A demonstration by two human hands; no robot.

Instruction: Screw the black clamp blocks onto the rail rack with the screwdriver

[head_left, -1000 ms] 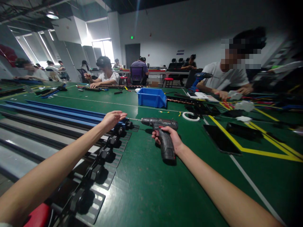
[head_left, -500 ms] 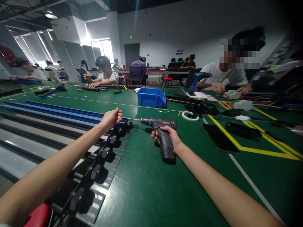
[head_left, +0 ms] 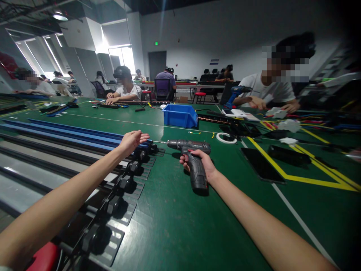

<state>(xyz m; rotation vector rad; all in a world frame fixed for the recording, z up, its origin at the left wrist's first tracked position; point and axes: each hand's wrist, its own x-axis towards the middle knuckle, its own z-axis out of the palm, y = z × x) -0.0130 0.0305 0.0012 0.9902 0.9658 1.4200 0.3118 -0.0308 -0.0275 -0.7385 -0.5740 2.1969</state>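
My right hand [head_left: 207, 165] is wrapped around the grip of a black cordless drill [head_left: 188, 145]. A finger lies near its red trigger, and the long thin bit [head_left: 159, 142] points left. Just beyond the tip of the bit is my left hand [head_left: 134, 141], its fingers stretched out toward it and nothing visible in them. Below that hand lie long rails [head_left: 84, 136] in blue, black and grey. Their right ends carry black end brackets [head_left: 126, 183] with round knobs and slotted plates. Whether the bit touches a bracket is hard to see.
A blue bin [head_left: 180, 116] stands beyond the drill on the green table [head_left: 169, 226]. To the right lie a white tape roll [head_left: 226, 138], a dark flat device [head_left: 262, 164] and cables. A co-worker [head_left: 276, 82] sits across the table at right, near a blue drill [head_left: 237, 95].
My left hand's fingers have straightened from a curl and reach a little further right. The drill has shifted very slightly left. A co-worker at the back has lowered a hand.
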